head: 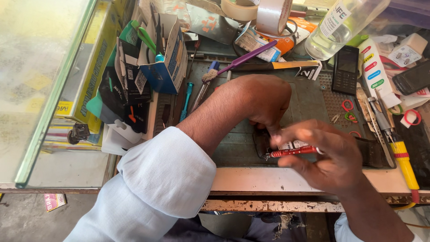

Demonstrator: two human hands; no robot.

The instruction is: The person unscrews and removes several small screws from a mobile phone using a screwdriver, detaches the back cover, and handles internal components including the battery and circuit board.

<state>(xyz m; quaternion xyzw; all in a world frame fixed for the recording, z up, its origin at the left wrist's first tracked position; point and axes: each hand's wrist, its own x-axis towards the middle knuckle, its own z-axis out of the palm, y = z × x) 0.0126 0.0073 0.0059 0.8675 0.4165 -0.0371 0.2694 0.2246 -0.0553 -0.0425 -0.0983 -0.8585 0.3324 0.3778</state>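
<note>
Head view: the left hand (262, 101) presses a small dark device (261, 142) onto the green mat (309, 101), close to the table (268, 179) front edge. The right hand (329, 154) pinches a slim red screwdriver (293, 152), long axis nearly level, tip pointing left at the device. Clutter crowds beyond both hands: a purple toothbrush (244, 58), a black phone (346, 69).

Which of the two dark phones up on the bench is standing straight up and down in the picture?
The keypad phone, beside the clear bottle. It lies lengthwise, pointing away from the person; the other dark phone, near the right edge, lies slanted.
</note>
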